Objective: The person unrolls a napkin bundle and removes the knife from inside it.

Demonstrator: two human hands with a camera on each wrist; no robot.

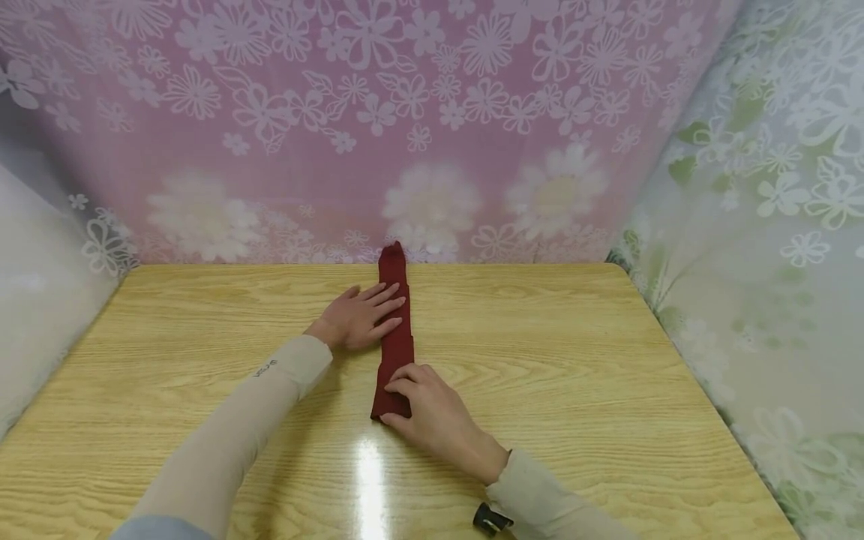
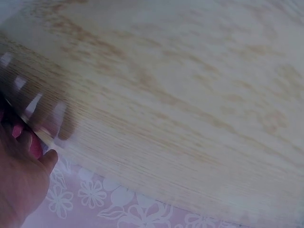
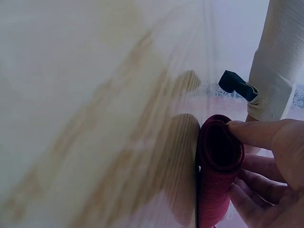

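A dark red cloth (image 1: 395, 337), folded into a long narrow strip, lies lengthwise on the wooden table (image 1: 607, 390), its far tip at the table's back edge. Left hand (image 1: 358, 319) rests flat beside the strip's upper half, straight fingers slightly spread, fingertips on the cloth. Right hand (image 1: 432, 412) grips the strip's near end, fingers curled round the rolled opening
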